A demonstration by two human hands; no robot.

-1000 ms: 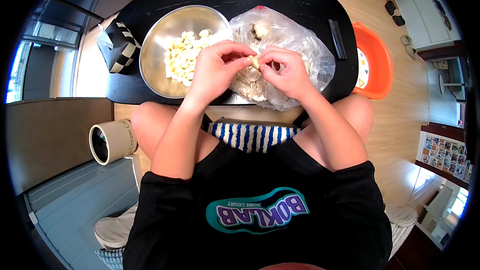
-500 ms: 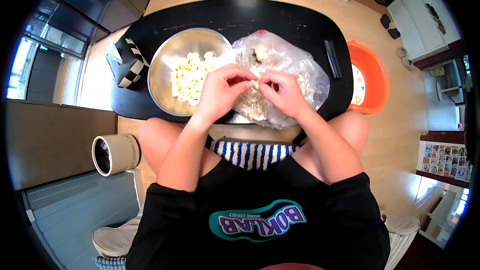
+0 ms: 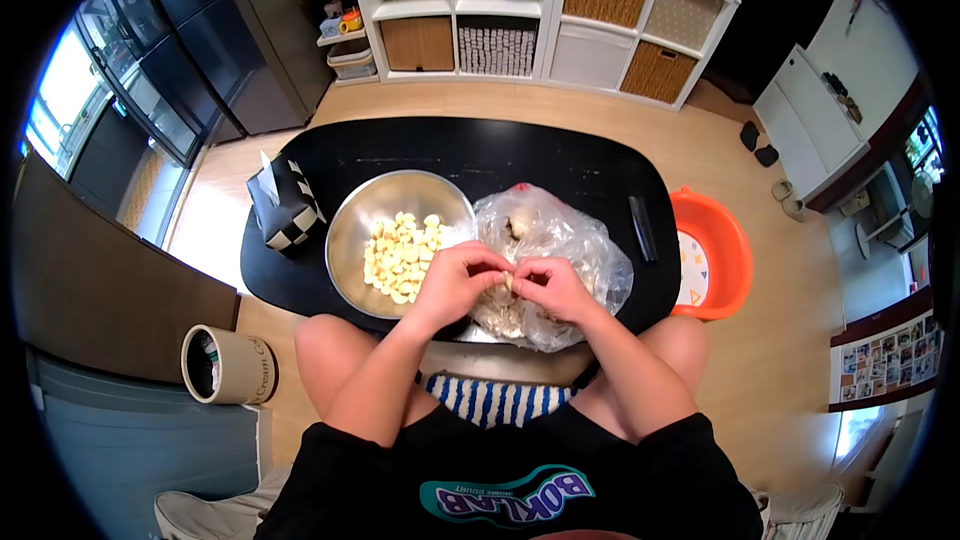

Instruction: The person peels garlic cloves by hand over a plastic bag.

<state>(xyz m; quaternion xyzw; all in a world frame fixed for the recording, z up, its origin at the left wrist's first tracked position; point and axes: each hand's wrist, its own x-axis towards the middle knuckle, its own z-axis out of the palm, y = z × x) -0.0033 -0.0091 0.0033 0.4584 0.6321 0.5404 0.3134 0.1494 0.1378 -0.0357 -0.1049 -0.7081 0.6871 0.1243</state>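
Two bare hands, both above a clear plastic bag (image 3: 592,275) on a black surface (image 3: 570,155): left hand (image 3: 455,285), thumb and fingers clamped on a small pale piece (image 3: 508,281); right hand (image 3: 556,287), fingertips pinched on the same piece, the hands close together. One round metal bowl (image 3: 400,192), beside the bag on the left, holding many pale yellow pieces (image 3: 398,260). One checkered tissue box (image 3: 288,212), left of the bowl. One dark narrow strip (image 3: 643,230), right of the bag. One orange basin (image 3: 738,250), beyond the surface's right end.
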